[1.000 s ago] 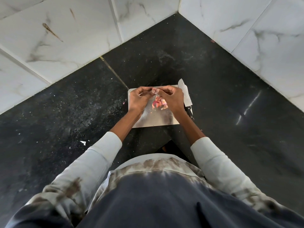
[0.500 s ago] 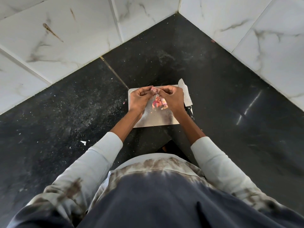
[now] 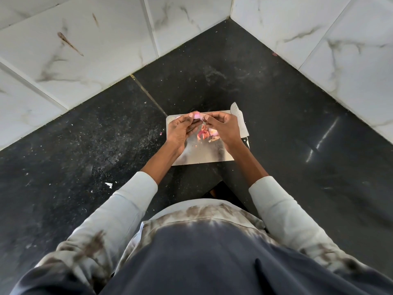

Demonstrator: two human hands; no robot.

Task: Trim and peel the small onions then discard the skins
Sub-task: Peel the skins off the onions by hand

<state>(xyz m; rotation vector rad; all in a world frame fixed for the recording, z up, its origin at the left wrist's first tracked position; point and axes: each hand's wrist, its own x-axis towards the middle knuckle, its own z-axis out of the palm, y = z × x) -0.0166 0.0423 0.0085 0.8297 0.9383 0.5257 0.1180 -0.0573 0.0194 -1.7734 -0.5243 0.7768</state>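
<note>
Onion [image 3: 197, 115] half-hidden between pinching fingers of left hand [image 3: 180, 129] and right hand [image 3: 222, 127], knife [image 3: 240, 122] partly covered.

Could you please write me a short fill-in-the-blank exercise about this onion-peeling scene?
1. Both hands, left hand and right hand, hold a small ____ above the board.
2. The knife lies along the board's ____ edge.
3. The pink skins lie on the ____.
4. The counter is ____ in colour.

Missing words: onion; right; board; black

Pale pink onion [image 3: 197, 115], seemingly peeled; skins [image 3: 203, 134] below.
</note>
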